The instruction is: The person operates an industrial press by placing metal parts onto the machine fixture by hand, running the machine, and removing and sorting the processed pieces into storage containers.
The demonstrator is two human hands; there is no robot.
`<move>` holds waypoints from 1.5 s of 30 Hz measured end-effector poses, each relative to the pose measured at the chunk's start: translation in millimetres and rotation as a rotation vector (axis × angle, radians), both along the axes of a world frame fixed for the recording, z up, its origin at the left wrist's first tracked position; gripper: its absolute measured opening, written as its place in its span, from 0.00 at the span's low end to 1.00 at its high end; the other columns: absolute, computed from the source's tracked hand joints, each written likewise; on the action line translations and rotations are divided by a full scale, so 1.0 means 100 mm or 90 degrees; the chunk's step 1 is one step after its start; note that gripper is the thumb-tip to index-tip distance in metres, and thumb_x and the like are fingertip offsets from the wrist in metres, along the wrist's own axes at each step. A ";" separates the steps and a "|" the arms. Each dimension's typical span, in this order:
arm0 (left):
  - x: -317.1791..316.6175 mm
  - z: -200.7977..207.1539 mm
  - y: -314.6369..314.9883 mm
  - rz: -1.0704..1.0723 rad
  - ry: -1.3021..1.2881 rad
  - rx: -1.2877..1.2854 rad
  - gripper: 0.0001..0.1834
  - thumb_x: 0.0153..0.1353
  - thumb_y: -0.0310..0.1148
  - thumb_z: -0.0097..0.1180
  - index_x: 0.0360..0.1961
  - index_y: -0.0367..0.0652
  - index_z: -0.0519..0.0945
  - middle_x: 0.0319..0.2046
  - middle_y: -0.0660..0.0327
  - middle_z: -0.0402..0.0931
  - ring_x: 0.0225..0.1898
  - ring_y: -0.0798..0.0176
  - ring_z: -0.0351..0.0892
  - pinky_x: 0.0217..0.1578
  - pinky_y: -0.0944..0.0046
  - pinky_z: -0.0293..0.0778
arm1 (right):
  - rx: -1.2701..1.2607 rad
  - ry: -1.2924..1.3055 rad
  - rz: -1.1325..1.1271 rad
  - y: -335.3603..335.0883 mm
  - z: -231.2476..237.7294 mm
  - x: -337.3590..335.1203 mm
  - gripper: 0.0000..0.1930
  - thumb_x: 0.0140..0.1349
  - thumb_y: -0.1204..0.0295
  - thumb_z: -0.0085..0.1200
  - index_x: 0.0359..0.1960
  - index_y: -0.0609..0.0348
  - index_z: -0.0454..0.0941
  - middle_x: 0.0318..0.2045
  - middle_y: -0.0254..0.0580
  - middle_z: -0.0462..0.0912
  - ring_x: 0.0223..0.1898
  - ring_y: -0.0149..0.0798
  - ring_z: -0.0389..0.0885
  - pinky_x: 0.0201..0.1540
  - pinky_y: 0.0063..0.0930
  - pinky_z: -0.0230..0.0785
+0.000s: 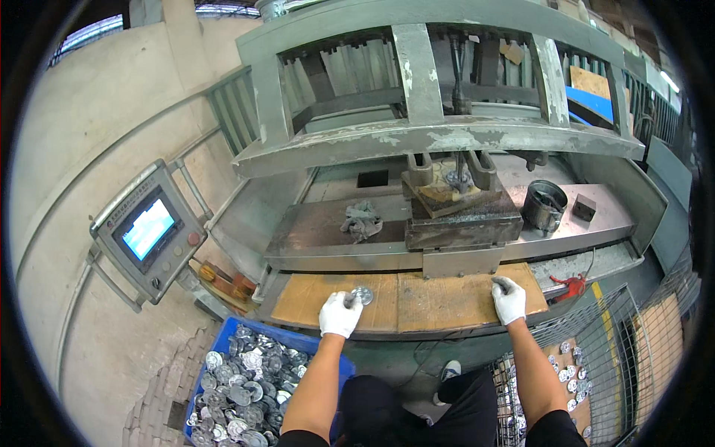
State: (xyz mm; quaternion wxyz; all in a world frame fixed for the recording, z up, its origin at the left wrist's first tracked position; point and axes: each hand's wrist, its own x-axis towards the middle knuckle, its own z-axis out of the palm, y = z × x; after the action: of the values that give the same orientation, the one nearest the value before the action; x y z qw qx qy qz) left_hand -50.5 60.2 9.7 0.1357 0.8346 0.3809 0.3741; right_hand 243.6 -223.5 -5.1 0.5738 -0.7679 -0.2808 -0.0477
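Note:
Both hands wear white gloves with darkened fingertips. At the left part of the cardboard-covered ledge (387, 316), my left hand (340, 316) pinches a shiny round metal disc (363, 295) at its edge. My right hand (509, 301) is over the right end of the same cardboard, its fingers curled closed. Whatever those fingers hold, if anything, is hidden. Beyond the ledge stands a machine fixture block (463, 227), with a round metal piece (457, 181) on top under a vertical spindle.
A blue bin (298, 339) heaped with metal discs stands at lower left. A wire cage (622, 350) holds more discs at right. A control panel (149, 231), rag (362, 220), metal mug (545, 205), dark block (584, 208) and red object (570, 287) surround the ledge.

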 end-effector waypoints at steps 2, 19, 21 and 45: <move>0.00 0.01 0.00 0.004 0.017 -0.012 0.13 0.54 0.42 0.63 0.29 0.43 0.82 0.30 0.55 0.81 0.32 0.50 0.82 0.36 0.53 0.78 | -0.007 -0.002 0.001 0.00 -0.01 0.01 0.10 0.60 0.77 0.56 0.41 0.67 0.83 0.34 0.46 0.88 0.34 0.31 0.85 0.40 0.24 0.76; 0.00 0.07 -0.04 0.033 0.054 -0.053 0.18 0.60 0.49 0.56 0.38 0.46 0.83 0.37 0.53 0.81 0.40 0.46 0.82 0.42 0.50 0.77 | 0.004 -0.008 0.007 0.02 -0.03 0.00 0.10 0.60 0.78 0.55 0.42 0.67 0.83 0.33 0.42 0.87 0.34 0.28 0.82 0.41 0.22 0.74; 0.01 0.06 -0.06 0.040 0.040 -0.043 0.17 0.59 0.48 0.59 0.38 0.46 0.83 0.37 0.54 0.81 0.40 0.47 0.82 0.42 0.51 0.77 | 0.007 -0.010 0.018 -0.01 -0.03 -0.01 0.10 0.60 0.78 0.56 0.41 0.67 0.83 0.33 0.43 0.87 0.33 0.28 0.82 0.41 0.22 0.74; -0.08 0.06 0.01 -0.031 0.134 -0.055 0.11 0.58 0.44 0.58 0.33 0.51 0.84 0.33 0.57 0.78 0.37 0.49 0.81 0.38 0.50 0.77 | -0.050 -0.355 0.108 1.45 1.85 -0.44 0.11 0.59 0.71 0.60 0.42 0.62 0.83 0.34 0.54 0.85 0.36 0.47 0.87 0.41 0.31 0.77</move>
State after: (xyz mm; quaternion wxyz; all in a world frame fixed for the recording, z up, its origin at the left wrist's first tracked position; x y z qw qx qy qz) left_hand -58.3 61.0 15.9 0.1396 0.8715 0.3886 0.2646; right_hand 199.9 -78.9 180.3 0.4463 -0.7207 -0.4922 -0.1977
